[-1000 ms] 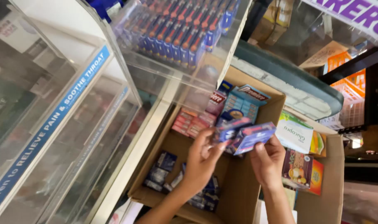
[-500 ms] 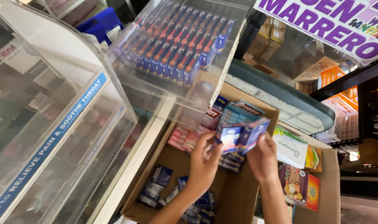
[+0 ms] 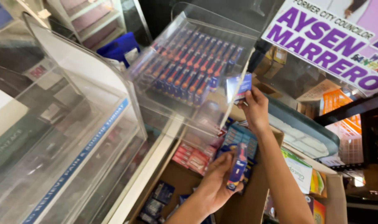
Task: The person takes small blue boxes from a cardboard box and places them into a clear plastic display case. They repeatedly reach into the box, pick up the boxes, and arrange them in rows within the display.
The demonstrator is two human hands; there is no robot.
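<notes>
Small blue packs are what both hands deal w/ here. Biggest thing: curved clear display case point(image 3: 85, 124) on left, blue strip along its front edge. Next, clear acrylic tray point(image 3: 197, 70) up center, tilted, filled w/ rows of red/blue tubes point(image 3: 189, 68). Below it, open cardboard box point(image 3: 180, 182) w/ mixed stock: pink-red packets point(image 3: 193, 155), blue boxes point(image 3: 238, 139), dark packs near bottom. White/green box point(image 3: 299, 170) just beside carton on right. Purple-and-white sign point(image 3: 334, 39) top right.

Right hand point(image 3: 255, 110) raised at tray's right edge, fingers pinched on small blue pack point(image 3: 238, 87), pack touching or just beside tray wall, can't tell which. Left hand point(image 3: 218, 182) lower, over carton, fingers curled round slim blue-purple pack point(image 3: 237, 166) held upright, thumb pressed on front.
</notes>
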